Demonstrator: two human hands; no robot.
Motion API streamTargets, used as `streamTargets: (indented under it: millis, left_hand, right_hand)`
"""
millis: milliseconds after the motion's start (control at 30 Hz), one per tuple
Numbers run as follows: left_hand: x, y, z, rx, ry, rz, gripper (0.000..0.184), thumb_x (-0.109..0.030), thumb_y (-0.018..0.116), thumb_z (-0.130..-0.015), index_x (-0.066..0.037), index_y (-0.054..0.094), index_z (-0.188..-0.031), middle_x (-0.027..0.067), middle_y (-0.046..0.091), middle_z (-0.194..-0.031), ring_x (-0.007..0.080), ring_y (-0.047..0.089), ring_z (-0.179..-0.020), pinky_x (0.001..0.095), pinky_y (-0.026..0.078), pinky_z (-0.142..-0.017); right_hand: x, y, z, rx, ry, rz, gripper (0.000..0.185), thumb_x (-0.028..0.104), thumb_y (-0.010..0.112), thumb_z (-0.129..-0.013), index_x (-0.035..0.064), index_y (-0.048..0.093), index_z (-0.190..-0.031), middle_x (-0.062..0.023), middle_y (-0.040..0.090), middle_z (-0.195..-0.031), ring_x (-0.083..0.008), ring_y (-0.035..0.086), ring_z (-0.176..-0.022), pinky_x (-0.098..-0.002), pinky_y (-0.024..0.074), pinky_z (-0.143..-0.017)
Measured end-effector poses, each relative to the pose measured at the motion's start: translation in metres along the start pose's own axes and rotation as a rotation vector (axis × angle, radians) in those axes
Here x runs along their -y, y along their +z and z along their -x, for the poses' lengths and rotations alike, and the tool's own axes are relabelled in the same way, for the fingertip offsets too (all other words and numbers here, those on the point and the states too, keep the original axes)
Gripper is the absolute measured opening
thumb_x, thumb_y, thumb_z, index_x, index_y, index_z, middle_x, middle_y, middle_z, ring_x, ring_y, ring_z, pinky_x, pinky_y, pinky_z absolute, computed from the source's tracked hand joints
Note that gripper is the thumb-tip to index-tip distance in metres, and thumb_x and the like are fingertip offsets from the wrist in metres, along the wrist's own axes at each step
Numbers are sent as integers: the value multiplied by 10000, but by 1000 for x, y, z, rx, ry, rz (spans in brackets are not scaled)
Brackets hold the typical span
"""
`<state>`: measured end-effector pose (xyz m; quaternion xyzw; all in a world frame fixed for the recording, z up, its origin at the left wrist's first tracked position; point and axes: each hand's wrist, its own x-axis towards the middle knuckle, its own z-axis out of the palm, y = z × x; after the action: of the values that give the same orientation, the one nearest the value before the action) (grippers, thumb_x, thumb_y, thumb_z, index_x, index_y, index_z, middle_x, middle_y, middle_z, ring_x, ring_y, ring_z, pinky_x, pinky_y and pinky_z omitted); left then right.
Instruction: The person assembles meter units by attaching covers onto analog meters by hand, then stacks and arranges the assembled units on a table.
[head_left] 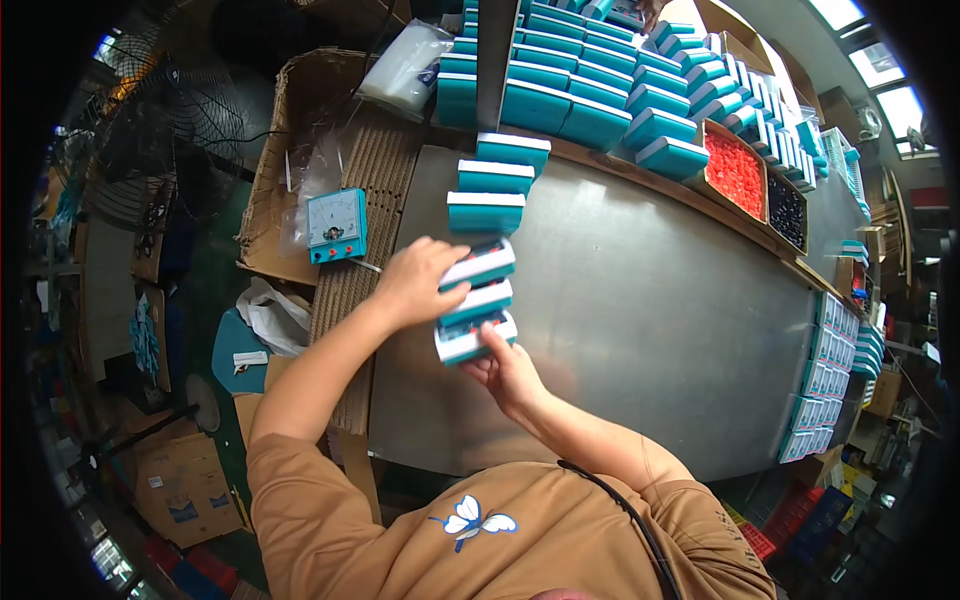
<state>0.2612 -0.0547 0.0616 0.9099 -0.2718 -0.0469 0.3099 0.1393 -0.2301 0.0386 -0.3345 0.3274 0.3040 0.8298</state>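
Three teal-and-white meters stand in a short row on the metal table [640,330], close in front of me. My right hand [512,380] grips the nearest meter [462,347], thumb on its upper side and fingers underneath. From the left, my left hand [415,283] curls its fingers over the farther meter [482,265] and the middle meter [478,300]. Small red and dark parts show on the meters' faces, blurred. Just beyond them, three more meters [487,212] stand one behind another.
Rows of meters [570,70] fill the far side. Boxes of red parts [733,168] and dark parts [786,212] sit at the back right. One meter with a dial [337,226] lies on cardboard [350,330] at left. A metal post [492,70] rises ahead. Meters [822,375] are stacked at right.
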Motion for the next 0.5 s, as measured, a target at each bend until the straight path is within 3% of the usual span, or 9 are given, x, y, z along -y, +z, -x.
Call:
streamTargets:
  millis: [133, 200, 233, 267, 400, 433, 500]
  left_hand:
    - [-2, -27, -73, -128, 60, -171, 371, -142, 666, -764, -18, 625, -1111, 156, 636, -1110, 323, 590, -1013, 417, 496, -870]
    - [2, -24, -106, -154, 269, -211, 485, -52, 652, -730, -7, 568, -1205, 180, 580, -1244, 332, 535, -1170, 405, 439, -1006]
    - [6, -19, -120, -79, 289, -300, 619, -4, 626, -709, 4, 481, -1310, 198, 486, -1372, 335, 439, -1305, 400, 345, -1115]
    - [8, -14, -132, 26, 217, -389, 701, -9, 632, -691, 12, 427, -1362, 206, 443, -1415, 332, 382, -1357, 405, 307, -1143]
    - [-18, -24, -172, 333, -13, -508, 749, -96, 710, -664, 15, 433, -1352, 191, 452, -1411, 318, 408, -1321, 391, 391, -1084]
    - [-28, -27, -182, 420, -78, -529, 753, -114, 725, -659, 14, 442, -1345, 190, 460, -1405, 316, 416, -1310, 389, 411, -1067]
    - [-33, -24, -200, 530, -113, -639, 679, -147, 772, -641, 3, 535, -1259, 167, 584, -1269, 302, 479, -1244, 380, 478, -990]
  right_hand:
    - [25, 6, -32, -72, 54, -28, 663, 496, 601, -919, 36, 416, -1358, -151, 557, -1299, -283, 578, -1151, -398, 465, -961]
    - [26, 5, -36, -59, 52, -11, 743, 509, 613, -907, 20, 355, -1402, -192, 509, -1342, -324, 548, -1183, -420, 452, -972]
    - [26, 5, -35, -73, 62, -15, 756, 511, 617, -903, 19, 345, -1409, -193, 504, -1345, -329, 544, -1187, -424, 450, -974]
    - [26, 4, -35, -90, 70, -21, 769, 513, 621, -900, 19, 336, -1415, -195, 499, -1349, -333, 541, -1191, -428, 449, -976]
    - [20, 3, -37, -78, 49, -45, 776, 518, 640, -883, 23, 351, -1406, -181, 510, -1341, -319, 533, -1203, -427, 431, -996]
    - [20, 7, -34, -93, 13, -50, 830, 522, 659, -868, -41, 353, -1395, -219, 457, -1356, -331, 511, -1212, -432, 410, -1021]
    - [17, 8, -42, -109, 17, -61, 756, 536, 670, -851, 53, 408, -1370, -152, 505, -1331, -301, 527, -1184, -435, 397, -1012]
